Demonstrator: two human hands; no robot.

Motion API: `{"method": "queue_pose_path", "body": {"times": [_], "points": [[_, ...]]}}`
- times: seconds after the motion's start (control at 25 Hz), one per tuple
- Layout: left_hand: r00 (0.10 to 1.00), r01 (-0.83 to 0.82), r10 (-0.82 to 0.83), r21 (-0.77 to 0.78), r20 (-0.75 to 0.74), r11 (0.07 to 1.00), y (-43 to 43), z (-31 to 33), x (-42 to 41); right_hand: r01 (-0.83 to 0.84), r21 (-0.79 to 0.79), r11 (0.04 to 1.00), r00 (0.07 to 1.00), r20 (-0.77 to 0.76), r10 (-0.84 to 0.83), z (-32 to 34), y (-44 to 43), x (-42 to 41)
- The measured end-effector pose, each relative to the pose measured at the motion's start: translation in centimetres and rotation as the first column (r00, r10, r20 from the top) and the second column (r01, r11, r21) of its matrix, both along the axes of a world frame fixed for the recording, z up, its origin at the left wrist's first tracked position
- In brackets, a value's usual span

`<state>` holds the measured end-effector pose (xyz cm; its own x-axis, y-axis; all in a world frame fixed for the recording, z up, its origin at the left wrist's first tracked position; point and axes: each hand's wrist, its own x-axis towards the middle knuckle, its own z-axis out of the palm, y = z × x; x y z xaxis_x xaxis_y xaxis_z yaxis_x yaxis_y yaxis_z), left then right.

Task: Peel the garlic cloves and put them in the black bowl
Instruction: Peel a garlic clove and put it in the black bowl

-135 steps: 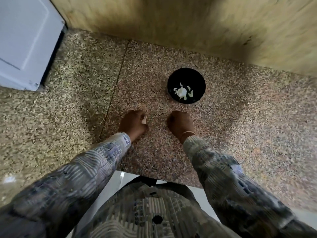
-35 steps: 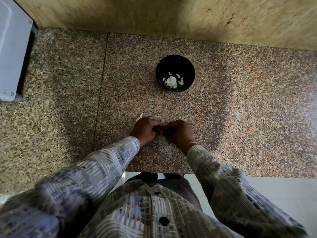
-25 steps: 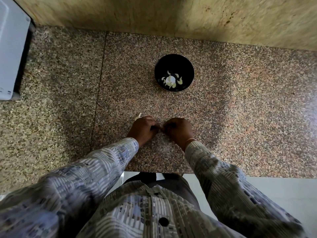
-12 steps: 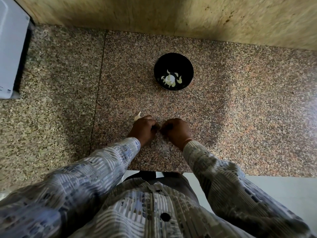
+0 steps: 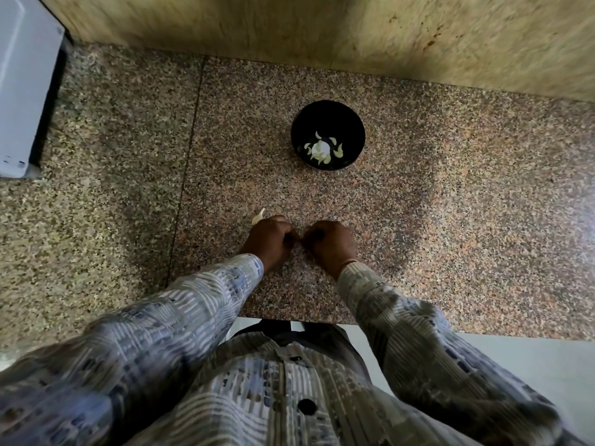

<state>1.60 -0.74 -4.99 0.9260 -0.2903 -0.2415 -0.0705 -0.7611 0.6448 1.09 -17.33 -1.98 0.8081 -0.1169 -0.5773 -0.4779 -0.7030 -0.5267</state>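
The black bowl (image 5: 297, 123) stands on the speckled stone counter (image 5: 450, 220), a short way beyond my hands. Several pale peeled garlic cloves (image 5: 322, 149) lie in its bottom. My left hand (image 5: 269, 239) and my right hand (image 5: 331, 243) rest low on the counter, knuckles up, with curled fingertips meeting between them. They pinch something small there, which the fingers mostly hide. A whitish garlic clove (image 5: 258, 216) pokes out at the far edge of my left hand; I cannot tell whether the hand holds it or it lies on the counter.
A white appliance (image 5: 22, 91) stands at the far left of the counter. A yellowish stone wall (image 5: 322, 33) closes the back. The counter's front edge (image 5: 418, 329) runs just behind my wrists, and a seam (image 5: 190, 156) crosses the slab left of the hands.
My hands, apart some seconds ago, have come together fingertip to fingertip. Over the last second they stay in place with small finger movements. The bowl has not moved.
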Motion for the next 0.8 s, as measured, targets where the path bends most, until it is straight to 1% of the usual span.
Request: {"method": "queue_pose_path", "body": {"times": [0.04,0.08,0.2,0.24,0.32,0.4,0.48,0.52,0.56,0.64,0.68,0.72,0.76,0.8], "points": [[1.000,-0.003,0.003,0.001,0.000,1.000,0.0,0.0,0.0,-0.036,0.004,0.999,0.999,-0.006,0.036,0.3,-0.1,0.0],[1.000,-0.004,0.004,0.006,0.002,1.000,-0.1,0.2,-0.1,-0.035,0.002,0.999,0.999,0.000,0.035,0.5,-0.3,0.2],[1.000,-0.009,0.009,0.030,-0.002,1.000,-0.4,0.5,0.0,0.096,0.011,0.995,0.995,-0.002,-0.096,1.4,-0.4,0.3],[1.000,-0.013,0.013,0.044,-0.010,0.999,-0.4,0.8,0.0,0.095,0.011,0.995,0.995,0.001,-0.095,1.7,-0.1,0.2],[1.000,-0.014,0.014,0.055,-0.009,0.998,-0.4,1.2,0.0,0.002,0.035,0.999,1.000,-0.013,-0.001,1.8,-0.3,-0.1],[0.998,-0.063,0.063,0.009,0.015,0.998,-0.7,1.8,-0.5,-0.018,0.124,0.992,1.000,-0.007,0.019,2.4,-1.2,-0.1],[0.980,-0.195,0.197,-0.066,0.028,0.979,-1.1,2.7,-1.3,0.088,0.309,0.947,0.996,-0.039,-0.080,3.4,-2.1,-0.2],[0.963,-0.268,0.271,-0.102,0.014,0.958,-1.4,3.2,-1.7,0.134,0.394,0.909,0.991,-0.071,-0.115,4.0,-2.5,-0.3],[0.944,-0.328,0.329,-0.129,-0.018,0.936,-1.7,3.8,-2.1,0.141,0.452,0.881,0.990,-0.073,-0.120,4.4,-2.8,-0.5],[0.915,-0.400,0.381,-0.176,-0.134,0.900,-2.4,5.1,-2.6,0.055,0.472,0.880,0.998,0.011,-0.069,4.9,-3.3,-0.7],[0.889,-0.443,0.394,-0.222,-0.232,0.868,-2.8,5.8,-2.7,0.018,0.475,0.880,0.997,0.054,-0.049,5.0,-3.7,-0.7],[0.838,-0.516,0.406,-0.287,-0.364,0.807,-3.1,6.7,-2.7,0.008,0.493,0.870,0.996,0.072,-0.050,5.2,-4.1,-0.7],[0.755,-0.618,0.402,-0.357,-0.518,0.701,-3.5,7.8,-2.7,0.018,0.527,0.850,0.995,0.071,-0.066,5.5,-4.7,-0.6],[0.656,-0.718,0.354,-0.407,-0.667,0.565,-3.8,8.8,-2.7,0.035,0.574,0.818,0.994,0.062,-0.086,5.7,-5.1,-0.7]]}}
